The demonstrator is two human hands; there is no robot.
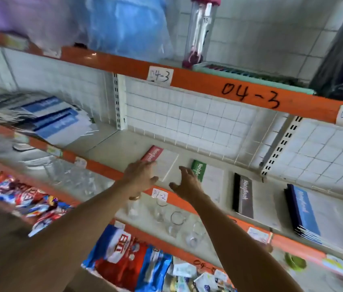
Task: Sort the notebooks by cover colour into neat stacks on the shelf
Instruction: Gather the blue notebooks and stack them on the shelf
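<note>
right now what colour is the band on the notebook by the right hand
Green, with white lettering, on the notebook beside the right hand; head view.

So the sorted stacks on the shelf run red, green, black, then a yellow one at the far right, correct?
Not quite. The head view shows the red notebook, the green notebook and the black notebook in that order, but the stack at the far right is blue, not yellow.

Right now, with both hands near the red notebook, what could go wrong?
1. The red notebook lies near the shelf's front edge; the left hand may push it off onto the glasses below.
2. The right hand could shift the green notebook.
3. The unsorted pile looks slanted and might slide.
</note>
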